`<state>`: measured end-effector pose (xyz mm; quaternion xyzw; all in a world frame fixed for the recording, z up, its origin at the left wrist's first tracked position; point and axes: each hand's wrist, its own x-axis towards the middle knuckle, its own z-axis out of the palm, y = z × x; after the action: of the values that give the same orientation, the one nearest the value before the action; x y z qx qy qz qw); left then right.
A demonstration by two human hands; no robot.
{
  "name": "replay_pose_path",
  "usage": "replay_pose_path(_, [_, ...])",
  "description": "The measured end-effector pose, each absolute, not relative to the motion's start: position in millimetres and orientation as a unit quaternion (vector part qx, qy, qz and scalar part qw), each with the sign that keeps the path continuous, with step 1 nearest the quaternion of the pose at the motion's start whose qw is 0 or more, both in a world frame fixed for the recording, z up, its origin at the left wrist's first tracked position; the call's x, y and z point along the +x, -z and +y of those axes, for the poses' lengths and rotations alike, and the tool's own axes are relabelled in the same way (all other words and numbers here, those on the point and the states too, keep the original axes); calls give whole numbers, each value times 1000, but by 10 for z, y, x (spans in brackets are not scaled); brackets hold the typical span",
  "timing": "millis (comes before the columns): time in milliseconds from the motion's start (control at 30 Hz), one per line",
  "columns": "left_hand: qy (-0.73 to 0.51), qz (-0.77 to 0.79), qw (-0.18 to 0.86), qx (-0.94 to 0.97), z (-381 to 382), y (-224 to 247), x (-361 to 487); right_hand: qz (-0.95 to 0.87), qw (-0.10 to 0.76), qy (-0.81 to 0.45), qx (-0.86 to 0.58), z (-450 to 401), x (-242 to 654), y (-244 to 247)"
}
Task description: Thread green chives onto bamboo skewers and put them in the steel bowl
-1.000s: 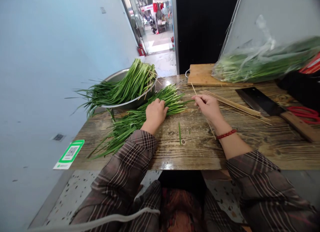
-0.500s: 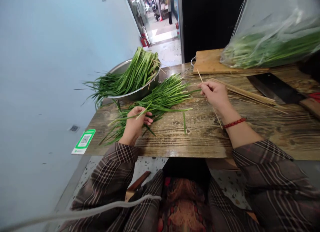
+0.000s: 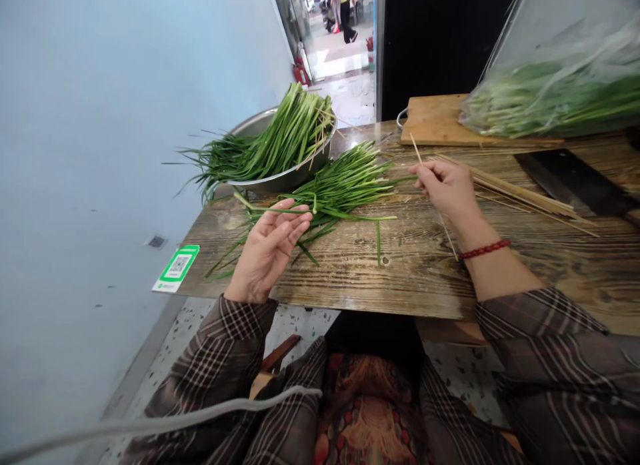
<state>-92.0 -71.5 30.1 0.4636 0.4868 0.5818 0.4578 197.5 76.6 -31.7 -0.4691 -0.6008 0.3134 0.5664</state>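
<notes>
My left hand (image 3: 273, 248) is turned palm up over the wooden table, fingers slightly curled, with a garlic chive stalk (image 3: 289, 211) lying across them. Between the thumb and fingers of my right hand (image 3: 447, 190) is a thin bamboo skewer (image 3: 415, 147), slanting up past the fingertips. Its lower end comes out below the hand. A green chive leaf (image 3: 404, 179) reaches the right fingertips; whether it is on the skewer I cannot tell. A pile of garlic chives (image 3: 350, 181) lies between the hands, beyond them.
A metal bowl (image 3: 280, 183) heaped with chives stands at the back left. More bamboo skewers (image 3: 523, 191) lie right of my right hand, beside a cleaver (image 3: 575, 181). Behind are a cutting board (image 3: 433, 121) and a plastic bag of greens (image 3: 545, 98). A QR-code card (image 3: 176, 268) sits at the left edge.
My left hand has rolled from palm down to palm up and its fingers have straightened, the chive stalk now across them. My right hand keeps its pinch on the skewer. The view has shifted slightly.
</notes>
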Motion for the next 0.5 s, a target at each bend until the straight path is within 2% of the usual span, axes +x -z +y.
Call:
replay_pose_path(267, [-598, 463, 349, 554, -369, -774, -717, -591, 574, -305, -478, 796, 1998, 319])
replay_pose_path(400, [-608, 424, 143, 655, -221, -1237, -620, -594, 568, -301, -483, 790, 1999, 293])
replay_pose_path(500, [-531, 443, -62, 720, -71, -1480, -475, -596, 571, -297, -480, 785, 2001, 277])
